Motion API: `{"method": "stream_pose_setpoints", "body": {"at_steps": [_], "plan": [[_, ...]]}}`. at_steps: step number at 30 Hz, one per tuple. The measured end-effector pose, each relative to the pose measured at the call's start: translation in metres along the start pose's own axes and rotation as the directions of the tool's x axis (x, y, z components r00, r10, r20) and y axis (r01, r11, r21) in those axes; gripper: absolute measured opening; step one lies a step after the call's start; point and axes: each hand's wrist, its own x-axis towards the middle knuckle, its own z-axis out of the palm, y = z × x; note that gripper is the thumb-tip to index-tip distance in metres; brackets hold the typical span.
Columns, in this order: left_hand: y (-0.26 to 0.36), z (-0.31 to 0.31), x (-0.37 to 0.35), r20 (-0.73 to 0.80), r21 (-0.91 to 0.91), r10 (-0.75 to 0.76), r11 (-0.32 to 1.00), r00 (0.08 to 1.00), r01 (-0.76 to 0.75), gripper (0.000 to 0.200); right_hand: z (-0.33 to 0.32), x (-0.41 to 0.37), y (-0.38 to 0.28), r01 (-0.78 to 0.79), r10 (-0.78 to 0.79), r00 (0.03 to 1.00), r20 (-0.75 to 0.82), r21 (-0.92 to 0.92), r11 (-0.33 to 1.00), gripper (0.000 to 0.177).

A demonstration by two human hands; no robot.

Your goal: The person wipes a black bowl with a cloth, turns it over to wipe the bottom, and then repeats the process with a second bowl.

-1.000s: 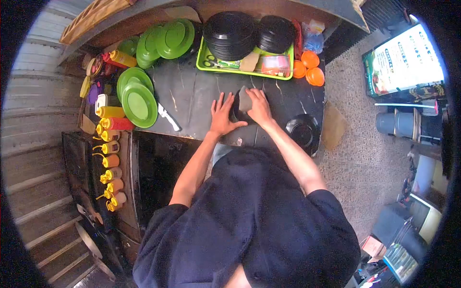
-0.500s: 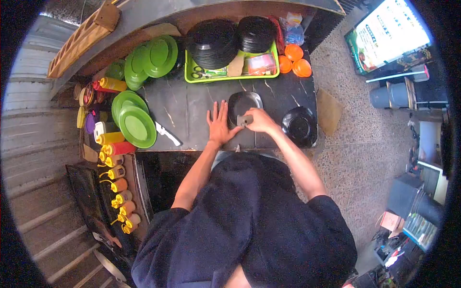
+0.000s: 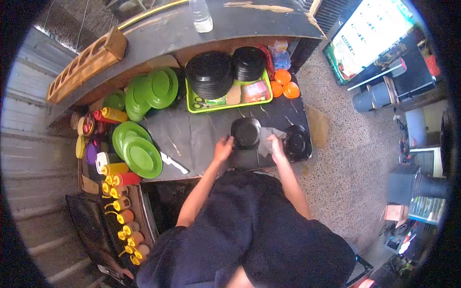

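A small black plate (image 3: 246,133) is at the front of the dark counter, its left rim pinched in the curled fingers of my left hand (image 3: 223,148). My right hand (image 3: 276,148) grips a thin greyish cloth (image 3: 267,142), which hangs loosely spread between this plate and a second black plate (image 3: 297,143). That second plate is close beside my right fingers, at the counter's right end.
Behind the plates sits a lime-green tray (image 3: 230,106) with stacks of black plates (image 3: 208,77). Green plates (image 3: 142,157), a white-handled knife (image 3: 174,163) and sauce bottles (image 3: 127,179) are on the left. Orange round items (image 3: 290,90) stand back right. A clear bottle (image 3: 201,17) tops the shelf.
My left hand has gone from lying flat on the counter to the plate's rim. The cloth, earlier bunched on the plate, has moved right and opened out. The view has tilted up.
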Motion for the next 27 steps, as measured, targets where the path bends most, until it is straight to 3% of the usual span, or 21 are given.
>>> {"method": "stream_pose_setpoints", "body": {"at_steps": [4, 8, 10, 14, 16, 17, 19, 24, 27], "plan": [[-0.008, 0.004, 0.001, 0.129, -0.153, 0.022, 0.988, 0.991, -0.002, 0.066, 0.009, -0.003, 0.009, 0.003, -0.003, 1.0, 0.009, 0.005, 1.0, 0.029], [-0.007, -0.002, -0.001, 0.121, -0.22, 0.053, 0.975, 0.991, -0.026, 0.061, 0.01, 0.005, 0.018, -0.007, 0.007, 1.0, 0.008, 0.028, 1.0, 0.029], [-0.016, -0.005, 0.004, 0.156, -0.268, 0.045, 0.963, 0.987, -0.002, 0.06, 0.009, 0.011, 0.026, -0.008, 0.008, 1.0, 0.003, -0.131, 0.991, 0.025], [0.008, -0.024, -0.011, 0.144, -0.352, 0.024, 0.936, 0.989, 0.028, 0.057, 0.007, -0.004, 0.016, 0.047, -0.043, 0.998, 0.046, -0.077, 0.996, 0.028], [0.02, -0.036, -0.015, 0.121, -0.4, 0.032, 0.916, 0.992, 0.02, 0.057, 0.007, -0.014, 0.002, -0.07, 0.056, 0.996, 0.065, 0.249, 0.966, 0.039], [0.025, -0.04, -0.018, 0.094, -0.447, 0.037, 0.894, 0.995, 0.009, 0.057, 0.005, -0.019, -0.004, -0.072, 0.058, 0.996, 0.061, 0.249, 0.966, 0.039], [0.039, -0.044, -0.027, 0.107, -0.496, 0.013, 0.867, 0.994, 0.042, 0.054, 0.003, -0.025, -0.015, -0.067, -0.105, 0.932, 0.346, 0.45, 0.891, 0.054], [0.041, -0.042, -0.016, 0.112, -0.604, -0.035, 0.791, 0.993, 0.096, 0.045, 0.003, -0.035, -0.036, -0.096, -0.23, 0.885, 0.404, 0.643, 0.76, 0.063], [0.052, -0.038, -0.015, 0.178, -0.66, -0.016, 0.739, 0.984, 0.131, 0.059, 0.001, -0.029, -0.04, -0.115, -0.262, 0.855, 0.447, 0.656, 0.746, 0.068]]}}
